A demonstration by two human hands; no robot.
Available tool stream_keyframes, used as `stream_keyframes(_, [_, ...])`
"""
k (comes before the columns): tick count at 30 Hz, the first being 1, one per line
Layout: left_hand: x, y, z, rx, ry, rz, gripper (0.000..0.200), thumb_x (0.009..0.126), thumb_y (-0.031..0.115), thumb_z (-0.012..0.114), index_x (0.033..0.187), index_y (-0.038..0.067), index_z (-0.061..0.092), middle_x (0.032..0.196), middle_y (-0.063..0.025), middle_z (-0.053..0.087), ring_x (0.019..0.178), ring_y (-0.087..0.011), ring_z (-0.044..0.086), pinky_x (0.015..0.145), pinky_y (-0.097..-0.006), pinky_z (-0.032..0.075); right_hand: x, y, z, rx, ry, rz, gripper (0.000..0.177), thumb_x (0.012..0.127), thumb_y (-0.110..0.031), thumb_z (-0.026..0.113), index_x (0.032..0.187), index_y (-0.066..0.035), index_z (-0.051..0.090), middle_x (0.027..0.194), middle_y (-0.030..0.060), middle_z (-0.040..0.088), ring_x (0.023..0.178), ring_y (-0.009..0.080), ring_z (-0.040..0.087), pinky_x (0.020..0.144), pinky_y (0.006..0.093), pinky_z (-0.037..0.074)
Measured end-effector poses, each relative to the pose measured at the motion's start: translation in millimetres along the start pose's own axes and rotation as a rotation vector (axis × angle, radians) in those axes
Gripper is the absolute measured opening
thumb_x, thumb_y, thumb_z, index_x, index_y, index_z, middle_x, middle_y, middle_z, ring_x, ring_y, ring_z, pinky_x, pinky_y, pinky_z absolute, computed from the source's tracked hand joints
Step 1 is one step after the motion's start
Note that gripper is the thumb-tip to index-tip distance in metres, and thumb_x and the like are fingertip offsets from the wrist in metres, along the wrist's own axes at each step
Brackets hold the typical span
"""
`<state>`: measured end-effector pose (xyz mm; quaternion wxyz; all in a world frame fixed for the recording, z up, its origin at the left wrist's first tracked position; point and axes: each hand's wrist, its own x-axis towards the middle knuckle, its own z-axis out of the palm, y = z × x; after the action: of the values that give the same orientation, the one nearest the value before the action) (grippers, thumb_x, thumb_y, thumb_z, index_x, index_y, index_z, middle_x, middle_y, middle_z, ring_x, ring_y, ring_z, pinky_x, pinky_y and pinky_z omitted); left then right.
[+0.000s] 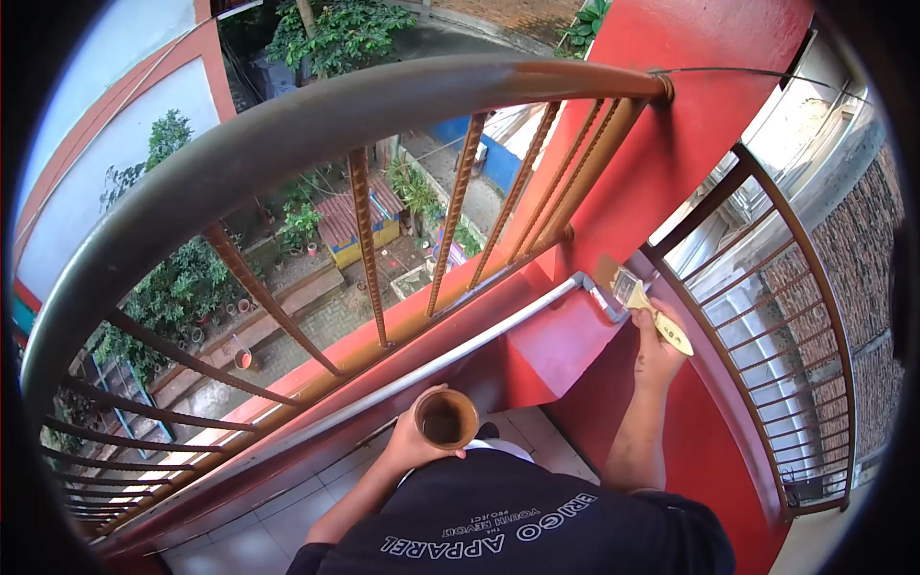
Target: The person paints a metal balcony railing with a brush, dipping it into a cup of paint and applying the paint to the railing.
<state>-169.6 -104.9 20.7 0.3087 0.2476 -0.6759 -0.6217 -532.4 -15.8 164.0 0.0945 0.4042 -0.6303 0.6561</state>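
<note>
My left hand (410, 442) is wrapped round a brown cup (469, 414) with dark brown paint (441, 424) inside, held close to my shirt. In my right hand (657, 351) is a paintbrush (661, 321) with a pale yellow handle, its bristles pointing up and left. The bristles are beside a brown patch (607, 271) on the red pillar (628, 172), just above the elbow of a grey pipe (508, 321). Whether the bristles touch the wall is hard to tell.
A curved brown railing (364, 96) with twisted bars runs along the balcony in front of me. Far below lies a yard with plants and a small shed (359, 225). A second railing (815, 249) stands at the right. White floor tiles (259, 541) are underfoot.
</note>
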Motion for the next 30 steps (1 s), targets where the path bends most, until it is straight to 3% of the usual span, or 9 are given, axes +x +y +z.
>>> stream_keyframes(1, [8.8, 2.2, 4.0, 0.018, -0.028, 0.033, 0.118, 0.051, 0.043, 0.100, 0.145, 0.001, 0.043, 0.134, -0.0137, 0.061, 0.125, -0.0233, 0.059, 0.108, -0.0377, 0.045, -10.2, -17.2, 1.2, 0.154, 0.052, 0.094, 0.020, 0.091, 0.003, 0.069, 0.110, 0.006, 0.065, 0.100, 0.0120, 0.067, 0.087, 0.0170, 0.068, 0.079, 0.0269, 0.057])
stream_keyframes(7, [71.8, 12.8, 47.9, -0.097, -0.136, 0.154, 0.126, 0.048, 0.042, 0.101, 0.147, -0.001, 0.036, 0.136, -0.0146, 0.057, 0.128, -0.0249, 0.056, 0.110, -0.0391, 0.042, -59.6, -16.3, -11.7, 0.272, 0.242, 0.327, 0.023, 0.092, 0.001, 0.068, 0.114, 0.006, 0.063, 0.098, 0.0149, 0.069, 0.077, 0.0176, 0.071, 0.071, 0.0286, 0.061])
stream_keyframes(13, [112.4, -2.9, 99.7, -0.112, -0.225, 0.187, 0.135, 0.044, 0.037, 0.103, 0.151, 0.004, 0.027, 0.137, -0.0133, 0.055, 0.131, -0.0261, 0.052, 0.112, -0.0409, 0.040, -72.5, -21.8, -42.0, 0.176, 0.253, 0.302, 0.023, 0.094, 0.001, 0.064, 0.116, 0.007, 0.061, 0.099, 0.0162, 0.068, 0.075, 0.0171, 0.069, 0.072, 0.0300, 0.061])
stream_keyframes(25, [135.7, -16.9, 162.2, -0.342, -0.346, -0.067, 0.117, 0.066, 0.017, 0.094, 0.155, 0.007, 0.017, 0.146, -0.0120, 0.040, 0.139, -0.0231, 0.039, 0.116, -0.0412, 0.033, -78.4, 19.8, -115.3, 0.370, 0.428, 0.631, 0.020, 0.094, 0.000, 0.064, 0.113, 0.004, 0.062, 0.098, 0.0146, 0.068, 0.073, 0.0159, 0.067, 0.067, 0.0296, 0.060])
stream_keyframes(30, [153.7, -20.0, 182.8, -0.374, -0.233, -0.077, 0.106, 0.071, 0.003, 0.087, 0.150, 0.012, 0.018, 0.144, -0.0124, 0.041, 0.138, -0.0243, 0.041, 0.112, -0.0428, 0.039, -81.3, 41.3, -143.4, 0.366, 0.407, 0.674, 0.021, 0.095, -0.001, 0.063, 0.115, 0.003, 0.062, 0.103, 0.0152, 0.068, 0.084, 0.0180, 0.069, 0.070, 0.0302, 0.060])
